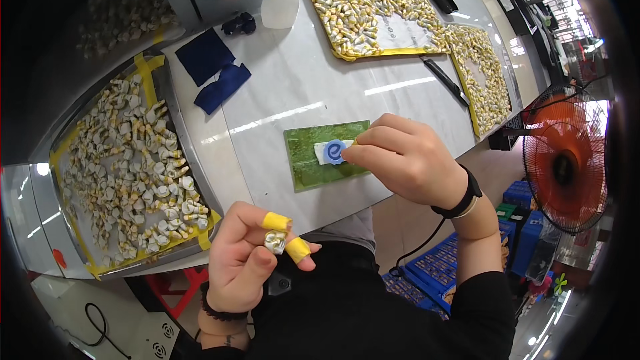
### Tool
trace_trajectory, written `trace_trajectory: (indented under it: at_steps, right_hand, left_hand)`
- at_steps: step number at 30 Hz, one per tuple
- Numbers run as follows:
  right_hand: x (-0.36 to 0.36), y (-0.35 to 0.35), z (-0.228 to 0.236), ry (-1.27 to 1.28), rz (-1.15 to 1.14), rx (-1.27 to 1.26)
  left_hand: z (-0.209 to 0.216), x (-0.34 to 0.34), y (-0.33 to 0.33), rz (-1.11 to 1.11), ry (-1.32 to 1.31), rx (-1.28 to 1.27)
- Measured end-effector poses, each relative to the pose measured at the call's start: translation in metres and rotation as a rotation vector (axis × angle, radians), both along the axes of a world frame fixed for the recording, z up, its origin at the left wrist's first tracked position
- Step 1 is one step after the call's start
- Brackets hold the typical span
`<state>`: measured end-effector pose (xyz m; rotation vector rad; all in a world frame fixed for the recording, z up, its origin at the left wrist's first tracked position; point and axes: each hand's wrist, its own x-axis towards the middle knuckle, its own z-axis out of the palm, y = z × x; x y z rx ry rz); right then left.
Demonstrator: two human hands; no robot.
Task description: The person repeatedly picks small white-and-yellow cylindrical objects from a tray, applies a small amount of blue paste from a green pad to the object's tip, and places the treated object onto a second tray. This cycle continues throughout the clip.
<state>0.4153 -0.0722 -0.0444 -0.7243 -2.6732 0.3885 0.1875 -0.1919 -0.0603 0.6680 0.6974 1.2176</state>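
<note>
Left hand [243,260]: fingers, 2 banded with yellow tape [277,221], pinch 1 small whitish piece [274,243] in front of the near edge of the surface [260,140]. Right hand [405,160]: fingers drawn together at the right side of a blue disc [333,152]; whether they grip it cannot be told. The disc overlies a white strip [319,154] on a green board [310,180].

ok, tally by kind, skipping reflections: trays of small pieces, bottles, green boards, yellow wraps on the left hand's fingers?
Trays of small pieces: 3
White bottle: 1
Green board: 1
Yellow wraps on the left hand: 2
Total: 7
</note>
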Motion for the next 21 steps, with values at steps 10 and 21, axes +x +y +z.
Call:
trace_trajectory:
  at_steps: [10,21]
  right_hand:
    - [-0.007,-0.007,0.007,0.102,-0.169,-0.262]
    - [-0.011,-0.004,-0.002,-0.074,-0.041,-0.005]
  left_hand:
    - [-0.008,-0.008,-0.004,0.038,0.034,0.018]
    - [-0.015,-0.012,0.000,-0.039,-0.019,-0.038]
